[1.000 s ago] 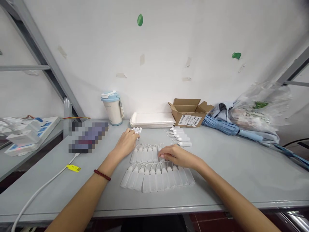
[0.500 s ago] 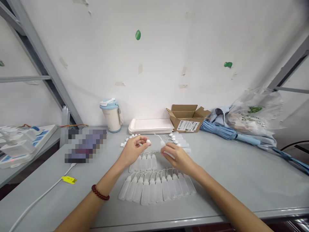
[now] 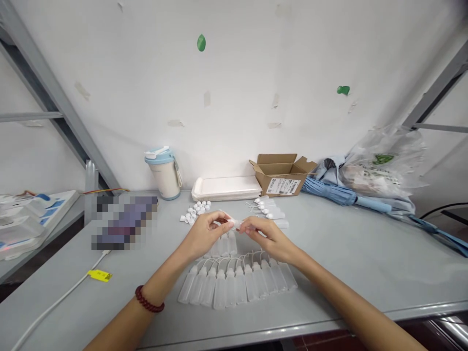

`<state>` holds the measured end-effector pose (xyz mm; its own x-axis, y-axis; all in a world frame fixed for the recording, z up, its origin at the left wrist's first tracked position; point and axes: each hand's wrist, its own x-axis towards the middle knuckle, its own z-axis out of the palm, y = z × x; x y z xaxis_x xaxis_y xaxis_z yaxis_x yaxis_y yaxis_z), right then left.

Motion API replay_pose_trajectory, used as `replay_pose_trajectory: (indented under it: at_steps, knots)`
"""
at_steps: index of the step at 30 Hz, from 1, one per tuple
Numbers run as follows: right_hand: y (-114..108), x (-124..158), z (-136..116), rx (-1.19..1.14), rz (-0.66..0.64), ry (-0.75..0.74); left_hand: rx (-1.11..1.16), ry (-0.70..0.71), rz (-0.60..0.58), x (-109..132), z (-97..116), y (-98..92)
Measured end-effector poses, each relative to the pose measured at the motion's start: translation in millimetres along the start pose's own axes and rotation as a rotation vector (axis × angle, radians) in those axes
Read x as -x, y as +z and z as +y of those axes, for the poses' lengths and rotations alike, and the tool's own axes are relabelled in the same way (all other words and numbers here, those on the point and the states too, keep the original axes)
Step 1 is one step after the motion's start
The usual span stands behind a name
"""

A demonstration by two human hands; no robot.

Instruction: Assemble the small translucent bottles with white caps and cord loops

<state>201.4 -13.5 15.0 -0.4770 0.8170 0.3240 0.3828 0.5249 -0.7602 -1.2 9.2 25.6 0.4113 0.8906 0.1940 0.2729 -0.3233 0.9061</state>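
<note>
In the middle, my left hand (image 3: 211, 231) pinches a small white cap, mostly hidden by the fingertips. Opposite it, my right hand (image 3: 266, 236) is closed on a translucent squeeze bottle (image 3: 237, 224), of which only the top end shows between the hands. Fingertips of both hands nearly meet there. Loose white caps (image 3: 197, 209) lie behind my left hand. Nearer me stretches a row of translucent bottles (image 3: 230, 288) with bent thin tubes on top, and a shorter row of bottles (image 3: 228, 245) is partly covered by my hands. More bottles (image 3: 272, 209) lie behind my right hand.
At the back of the grey table (image 3: 365, 268) are a stack of white trays (image 3: 226, 187), an open cardboard box (image 3: 283, 178) and a blue-lidded cup (image 3: 164, 175). A folded blue umbrella (image 3: 329, 191) and plastic bag (image 3: 387, 156) lie right. A white cable (image 3: 54, 304) runs left.
My hands have come together, bringing the cap and the bottle's top against each other. The thin tube that stood up from the bottle is now hidden. The view has shifted slightly.
</note>
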Motion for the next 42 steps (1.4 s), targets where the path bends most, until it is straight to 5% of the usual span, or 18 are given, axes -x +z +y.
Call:
replay_pose_trajectory:
  at_steps: [9, 26, 33, 42]
  knots:
    - [3.4, -3.8, -1.1, -0.674, -0.052, 0.214, 0.079, 0.066, 0.015, 1.4, -0.6, 7.3]
    - [3.8, -3.4, -2.5, -0.562, -0.034, 0.228, 0.302, -0.044, 0.048, 0.0, -4.8, 5.2]
    - [4.0, -2.2, -2.0, -0.523, -0.023, 0.229, 0.119, -0.101, 0.026, 1.9, 1.4, 7.1]
    - [1.6, -2.7, -2.6, -0.570, -0.020, 0.246, -0.010, 0.088, -0.057, 6.6, 4.3, 5.9]
